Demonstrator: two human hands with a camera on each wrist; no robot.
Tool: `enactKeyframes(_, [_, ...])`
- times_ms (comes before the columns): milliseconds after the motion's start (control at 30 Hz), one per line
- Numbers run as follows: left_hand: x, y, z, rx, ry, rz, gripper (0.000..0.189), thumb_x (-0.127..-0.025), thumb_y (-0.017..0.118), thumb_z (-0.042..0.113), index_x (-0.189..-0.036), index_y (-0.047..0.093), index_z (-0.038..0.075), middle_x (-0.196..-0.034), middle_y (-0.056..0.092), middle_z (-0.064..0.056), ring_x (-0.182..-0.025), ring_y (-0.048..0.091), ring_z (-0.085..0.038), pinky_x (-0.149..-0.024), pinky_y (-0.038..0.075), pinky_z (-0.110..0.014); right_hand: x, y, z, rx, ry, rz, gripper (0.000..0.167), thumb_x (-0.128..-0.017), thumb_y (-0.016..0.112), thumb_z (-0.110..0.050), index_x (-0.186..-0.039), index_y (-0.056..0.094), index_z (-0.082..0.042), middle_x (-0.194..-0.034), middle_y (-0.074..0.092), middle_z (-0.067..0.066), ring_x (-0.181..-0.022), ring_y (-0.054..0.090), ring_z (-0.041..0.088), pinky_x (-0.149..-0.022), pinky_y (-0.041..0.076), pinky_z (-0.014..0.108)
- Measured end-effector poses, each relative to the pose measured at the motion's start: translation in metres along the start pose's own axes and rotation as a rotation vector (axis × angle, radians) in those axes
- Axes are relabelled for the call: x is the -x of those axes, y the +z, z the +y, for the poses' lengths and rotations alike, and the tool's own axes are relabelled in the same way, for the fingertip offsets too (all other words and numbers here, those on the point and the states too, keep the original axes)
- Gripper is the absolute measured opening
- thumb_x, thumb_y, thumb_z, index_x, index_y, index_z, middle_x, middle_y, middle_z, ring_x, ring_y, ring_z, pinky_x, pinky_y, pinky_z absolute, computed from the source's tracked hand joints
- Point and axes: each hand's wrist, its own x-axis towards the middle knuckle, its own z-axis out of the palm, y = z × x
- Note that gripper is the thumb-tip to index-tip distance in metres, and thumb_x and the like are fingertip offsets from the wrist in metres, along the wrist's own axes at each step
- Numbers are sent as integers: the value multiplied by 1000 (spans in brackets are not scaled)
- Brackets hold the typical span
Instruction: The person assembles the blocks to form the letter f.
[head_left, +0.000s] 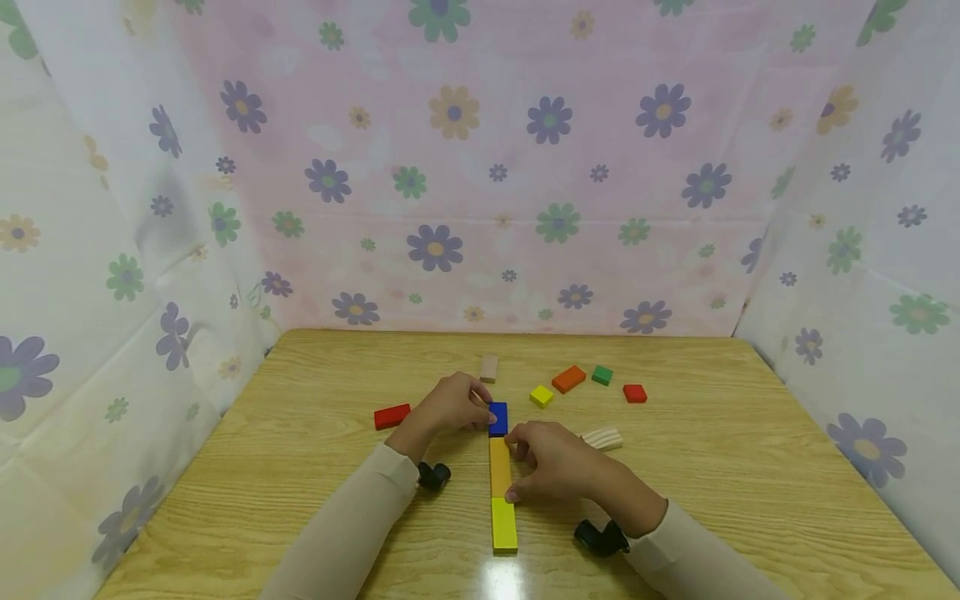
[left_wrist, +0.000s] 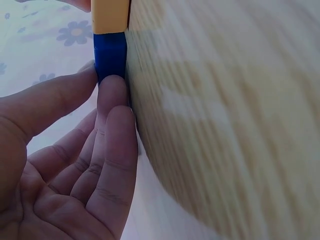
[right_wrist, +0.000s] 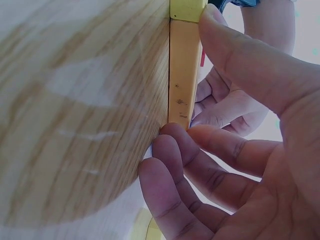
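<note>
A row of flat wooden blocks runs away from me in the head view: a yellow block (head_left: pixel 504 527) nearest, an orange block (head_left: pixel 499 468) in the middle, a blue block (head_left: pixel 498 411) at the far end. My left hand (head_left: pixel 455 402) pinches the blue block between thumb and fingers; in the left wrist view the blue block (left_wrist: pixel 110 55) meets the orange one. My right hand (head_left: pixel 558 461) spans the right side of the orange block (right_wrist: pixel 182 75), thumb by its joint with the yellow block, index fingertip at its far end.
A red block (head_left: pixel 392 417) lies left of the left hand. Beyond the hands are a plain wood block (head_left: pixel 489 368), a small yellow block (head_left: pixel 542 396), an orange-red block (head_left: pixel 569 379), a green block (head_left: pixel 602 375) and a small red block (head_left: pixel 635 393). A ridged pale piece (head_left: pixel 604 438) lies behind the right hand.
</note>
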Motion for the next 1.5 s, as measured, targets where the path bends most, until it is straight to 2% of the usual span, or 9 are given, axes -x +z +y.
enactKeyframes(1033, [5,4,1,-3,8,4,24,-89,83,13,-109,74,5,-85,75,-4,-73,73,-18,-69,62,-32,2,-1,-1,9,-21,10,73,-74,94,-39,-131,65,-5,-98,65,-2,-83,58,15,-71,50,29])
enactKeyframes(1500, [7,6,2,-10,8,12,23,-89,82,14,-109,73,6,-85,75,-3,-74,73,-19,-70,61,-32,1,1,3,15,-13,7,73,-74,94,-41,-131,65,-6,-99,66,-4,-84,58,15,-72,51,30])
